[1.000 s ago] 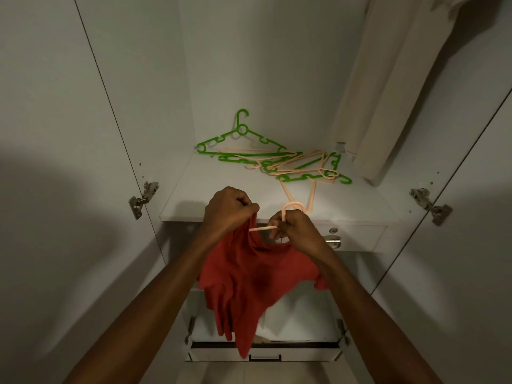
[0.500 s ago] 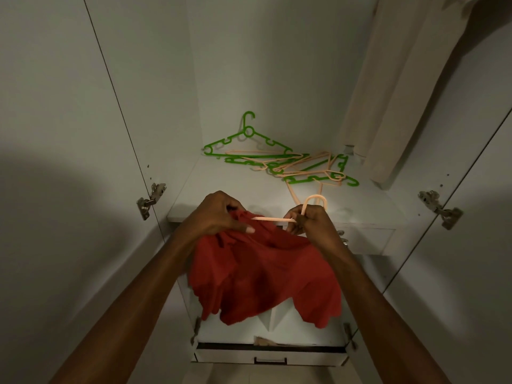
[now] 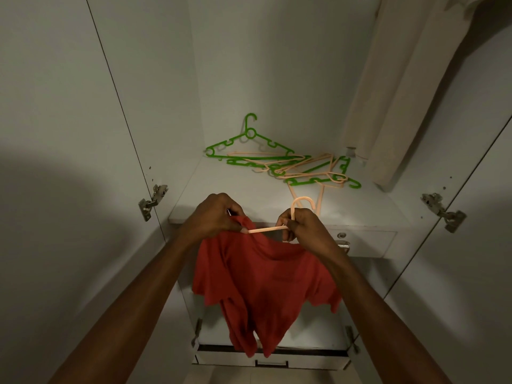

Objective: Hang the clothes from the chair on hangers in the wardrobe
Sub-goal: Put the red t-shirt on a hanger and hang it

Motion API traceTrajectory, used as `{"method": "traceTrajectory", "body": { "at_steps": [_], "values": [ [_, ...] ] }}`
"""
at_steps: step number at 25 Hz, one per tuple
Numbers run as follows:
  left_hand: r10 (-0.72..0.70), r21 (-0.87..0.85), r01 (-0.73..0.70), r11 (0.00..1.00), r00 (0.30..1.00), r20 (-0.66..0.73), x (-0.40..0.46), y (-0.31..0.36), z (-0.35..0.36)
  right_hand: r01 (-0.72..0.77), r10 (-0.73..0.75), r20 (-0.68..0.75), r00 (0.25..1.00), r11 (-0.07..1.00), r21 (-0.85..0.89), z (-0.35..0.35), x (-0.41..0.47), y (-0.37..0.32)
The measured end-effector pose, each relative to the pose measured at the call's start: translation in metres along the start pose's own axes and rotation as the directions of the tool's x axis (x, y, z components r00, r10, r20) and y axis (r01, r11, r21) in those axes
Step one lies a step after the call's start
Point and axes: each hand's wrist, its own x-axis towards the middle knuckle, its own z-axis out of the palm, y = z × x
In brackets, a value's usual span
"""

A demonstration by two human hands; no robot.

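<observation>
We hold the limp, light red shirt before the wardrobe shelf, left hand pinching its collar, right hand gripping the stiff peach hanger; best gripped at collar, likely slipping otherwise.

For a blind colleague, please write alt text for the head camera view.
Two hands work a peach hanger into a red shirt: the left hand grips the collar, the right hand holds the hanger near its hook. Behind, green and peach hangers lie piled on a white wardrobe shelf.
</observation>
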Motion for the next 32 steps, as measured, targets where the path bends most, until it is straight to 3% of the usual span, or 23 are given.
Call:
{"method": "traceTrajectory", "body": {
  "at_steps": [4, 10, 15, 20, 23, 25, 28, 32],
  "values": [
    [0.019, -0.134, -0.014, 0.991, 0.999, 0.038, -0.001, 0.007, -0.001, -0.011, 0.011, -0.034, 0.999, 1.0, -0.013, 0.002, 0.0, 0.0],
    [-0.104, 0.296, 0.054, 0.954, 0.982, 0.155, -0.002, -0.021, -0.004, -0.049, 0.061, -0.096, 0.993, 0.991, 0.123, -0.013, -0.002, 0.009],
    [-0.194, 0.406, 0.089, 0.91, 0.955, 0.226, -0.01, -0.038, -0.003, -0.035, 0.042, -0.082, 0.996, 0.996, 0.088, -0.012, -0.002, 0.009],
    [-0.165, 0.524, 0.035, 0.851, 0.965, 0.204, -0.014, -0.039, 0.002, 0.025, -0.026, 0.032, 0.999, 0.999, 0.038, -0.004, -0.002, 0.003],
    [-0.121, 0.489, -0.013, 0.872, 0.963, 0.241, -0.012, -0.038, 0.008, 0.071, -0.066, 0.176, 0.982, 0.997, -0.026, 0.005, -0.003, -0.003],
    [-0.084, 0.425, -0.047, 0.904, 0.955, 0.285, -0.01, -0.036, 0.013, 0.08, -0.071, 0.184, 0.98, 0.996, -0.041, 0.01, -0.003, -0.005],
    [-0.013, 0.162, -0.043, 0.986, 0.944, 0.33, -0.012, -0.023, 0.019, 0.113, -0.11, 0.162, 0.981, 0.993, -0.013, 0.009, 0.002, -0.007],
    [0.022, -0.163, 0.015, 0.986, 0.974, 0.223, -0.003, 0.007, 0.038, 0.129, -0.14, 0.126, 0.982, 0.987, 0.092, -0.002, 0.005, -0.01]
  ]
}}
